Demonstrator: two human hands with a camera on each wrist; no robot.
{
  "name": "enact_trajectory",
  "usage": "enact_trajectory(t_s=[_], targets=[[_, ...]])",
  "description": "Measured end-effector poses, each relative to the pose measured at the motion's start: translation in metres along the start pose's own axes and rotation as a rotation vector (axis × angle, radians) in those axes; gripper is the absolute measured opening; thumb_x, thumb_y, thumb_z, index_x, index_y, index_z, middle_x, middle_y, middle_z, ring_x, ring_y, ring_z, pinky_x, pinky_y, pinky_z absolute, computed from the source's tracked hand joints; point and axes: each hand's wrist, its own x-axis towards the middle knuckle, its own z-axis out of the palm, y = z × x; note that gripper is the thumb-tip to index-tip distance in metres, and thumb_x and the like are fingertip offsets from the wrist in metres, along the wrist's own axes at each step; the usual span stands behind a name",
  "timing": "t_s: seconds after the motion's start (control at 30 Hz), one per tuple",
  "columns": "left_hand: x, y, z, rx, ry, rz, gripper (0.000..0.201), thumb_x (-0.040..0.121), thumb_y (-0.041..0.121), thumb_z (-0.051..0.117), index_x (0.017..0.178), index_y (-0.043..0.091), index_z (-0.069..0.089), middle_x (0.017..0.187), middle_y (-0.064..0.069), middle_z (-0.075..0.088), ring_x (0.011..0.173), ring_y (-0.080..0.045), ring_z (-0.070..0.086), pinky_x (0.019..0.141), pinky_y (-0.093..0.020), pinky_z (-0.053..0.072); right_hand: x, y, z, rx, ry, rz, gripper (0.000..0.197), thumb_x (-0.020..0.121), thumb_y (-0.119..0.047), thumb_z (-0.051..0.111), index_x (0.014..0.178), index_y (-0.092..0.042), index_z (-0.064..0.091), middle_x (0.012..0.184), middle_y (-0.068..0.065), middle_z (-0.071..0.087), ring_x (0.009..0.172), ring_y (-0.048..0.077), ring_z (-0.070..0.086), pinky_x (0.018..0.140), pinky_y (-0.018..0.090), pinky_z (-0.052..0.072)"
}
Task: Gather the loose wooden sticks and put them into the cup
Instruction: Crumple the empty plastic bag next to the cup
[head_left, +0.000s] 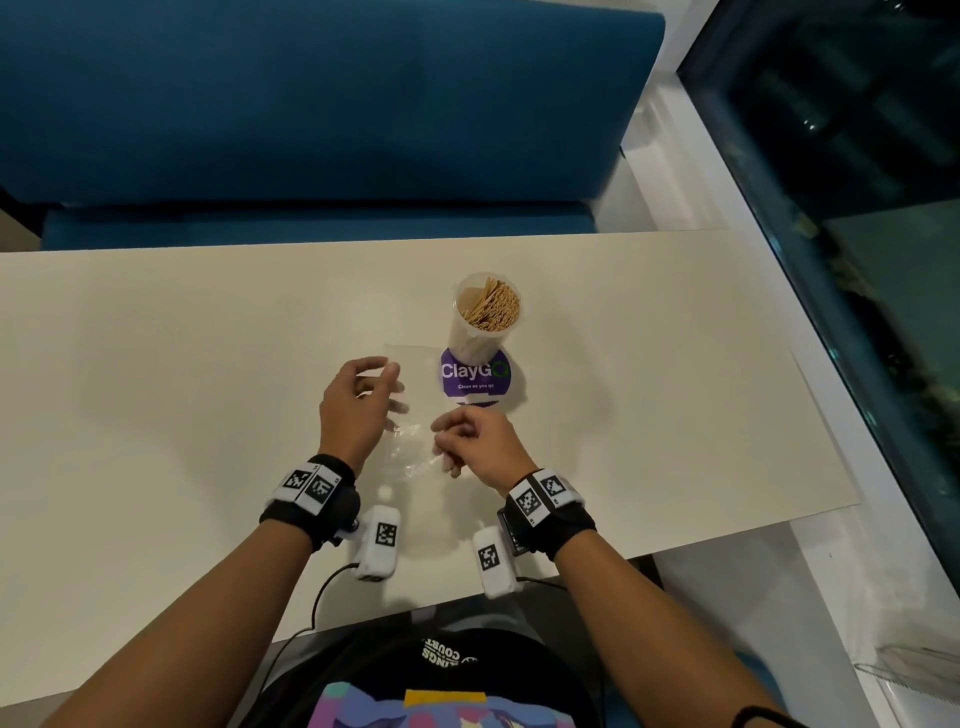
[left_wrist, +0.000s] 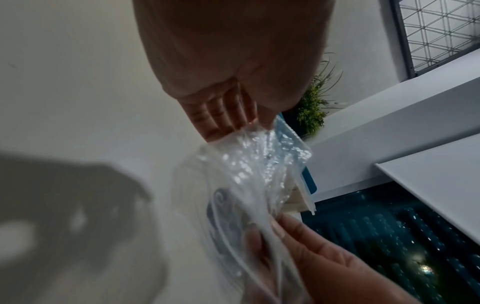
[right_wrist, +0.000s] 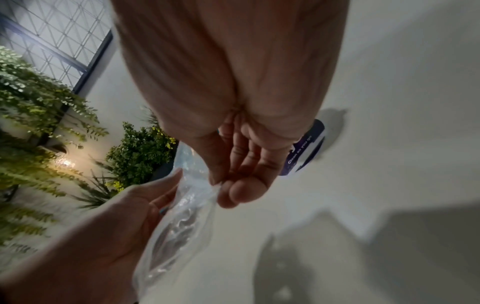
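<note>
A clear plastic cup (head_left: 485, 312) stands upright on the white table (head_left: 156, 389), packed with wooden sticks (head_left: 493, 306). In front of it both hands hold a crumpled clear plastic bag (head_left: 410, 447) just above the tabletop. My left hand (head_left: 387, 384) holds the bag's upper end between thumb and fingers (left_wrist: 221, 117). My right hand (head_left: 441, 441) pinches the lower end (right_wrist: 215, 188). The bag (left_wrist: 246, 174) looks empty, and no loose sticks show on the table.
A round purple "ClayGo" sticker (head_left: 475, 376) lies on the table at the cup's near side. A blue bench (head_left: 311, 104) runs behind the table. A dark glass wall (head_left: 857, 208) borders the right. Green plants (right_wrist: 135, 152) stand beyond the table.
</note>
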Motion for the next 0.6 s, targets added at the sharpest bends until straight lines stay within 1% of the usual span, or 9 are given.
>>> enact_trajectory(t_s=[0.07, 0.1, 0.13, 0.2, 0.33, 0.43, 0.5, 0.57, 0.6], targets=[[-0.005, -0.001, -0.005, -0.01, -0.039, 0.003, 0.044, 0.097, 0.042, 0.07, 0.134, 0.025, 0.052, 0.113, -0.004, 0.07, 0.089, -0.022, 0.077, 0.066, -0.039, 0.06, 0.001, -0.002, 0.001, 0.016, 0.022, 0.003, 0.01, 0.093, 0.003, 0.064, 0.102, 0.001, 0.067, 0.076, 0.015, 0.072, 0.06, 0.025, 0.063, 0.057, 0.035, 0.055], [-0.008, -0.002, -0.009, -0.009, -0.054, 0.024, 0.047, 0.097, 0.039, 0.071, 0.136, 0.028, 0.048, 0.117, -0.003, 0.067, 0.092, -0.022, 0.076, 0.069, -0.041, 0.062, 0.002, -0.004, 0.001, 0.02, 0.029, 0.006, 0.01, 0.093, 0.003, 0.064, 0.102, 0.002, 0.067, 0.076, 0.014, 0.071, 0.06, 0.025, 0.063, 0.057, 0.035, 0.055], [-0.013, -0.004, -0.012, 0.003, -0.064, 0.054, 0.047, 0.096, 0.032, 0.073, 0.134, 0.03, 0.046, 0.119, -0.002, 0.065, 0.095, -0.022, 0.075, 0.072, -0.042, 0.063, 0.002, -0.004, 0.001, 0.024, 0.031, 0.009, 0.01, 0.093, 0.003, 0.064, 0.103, 0.002, 0.067, 0.076, 0.014, 0.071, 0.06, 0.024, 0.062, 0.057, 0.035, 0.054], [-0.02, -0.009, -0.018, 0.071, -0.091, 0.128, 0.045, 0.092, 0.018, 0.075, 0.125, 0.032, 0.047, 0.12, -0.001, 0.065, 0.097, -0.022, 0.073, 0.073, -0.041, 0.063, 0.004, -0.005, 0.001, 0.027, 0.029, 0.008, 0.011, 0.094, 0.004, 0.063, 0.104, 0.003, 0.066, 0.076, 0.014, 0.071, 0.058, 0.024, 0.061, 0.056, 0.034, 0.053], [-0.026, -0.015, -0.019, 0.182, -0.136, 0.239, 0.028, 0.092, 0.0, 0.067, 0.108, 0.021, 0.061, 0.107, -0.001, 0.071, 0.087, -0.023, 0.073, 0.064, -0.03, 0.06, 0.004, -0.008, 0.006, 0.019, 0.015, -0.006, 0.012, 0.093, 0.003, 0.063, 0.105, 0.004, 0.067, 0.077, 0.016, 0.071, 0.06, 0.026, 0.061, 0.053, 0.031, 0.052], [-0.021, -0.016, -0.024, 0.246, -0.1, 0.231, 0.026, 0.093, -0.002, 0.066, 0.112, 0.015, 0.071, 0.105, 0.0, 0.074, 0.083, -0.017, 0.073, 0.065, -0.018, 0.057, 0.007, -0.011, 0.012, -0.003, 0.013, -0.005, 0.014, 0.094, -0.001, 0.064, 0.108, -0.001, 0.068, 0.084, 0.019, 0.074, 0.063, 0.026, 0.064, 0.057, 0.034, 0.055], [-0.009, -0.019, -0.029, 0.283, -0.078, 0.226, 0.028, 0.094, 0.0, 0.067, 0.118, 0.015, 0.072, 0.106, 0.002, 0.074, 0.087, -0.014, 0.072, 0.07, -0.018, 0.058, 0.01, -0.013, 0.014, -0.016, 0.026, 0.01, 0.019, 0.096, -0.006, 0.063, 0.114, -0.004, 0.067, 0.091, 0.018, 0.076, 0.066, 0.024, 0.067, 0.06, 0.035, 0.057], [0.008, -0.023, -0.037, 0.335, -0.045, 0.225, 0.028, 0.095, 0.004, 0.067, 0.119, 0.018, 0.072, 0.107, 0.005, 0.073, 0.09, -0.01, 0.071, 0.076, -0.019, 0.058, 0.013, -0.015, 0.013, -0.027, 0.038, 0.041, 0.022, 0.096, -0.008, 0.061, 0.118, -0.006, 0.066, 0.095, 0.014, 0.077, 0.07, 0.022, 0.069, 0.062, 0.034, 0.057], [0.018, -0.025, -0.042, 0.372, -0.023, 0.225, 0.027, 0.095, 0.006, 0.067, 0.118, 0.018, 0.072, 0.108, 0.006, 0.073, 0.09, -0.007, 0.069, 0.078, -0.017, 0.056, 0.014, -0.016, 0.012, -0.039, 0.046, 0.056, 0.023, 0.096, -0.009, 0.061, 0.118, -0.007, 0.067, 0.097, 0.012, 0.077, 0.071, 0.021, 0.07, 0.063, 0.032, 0.057]])
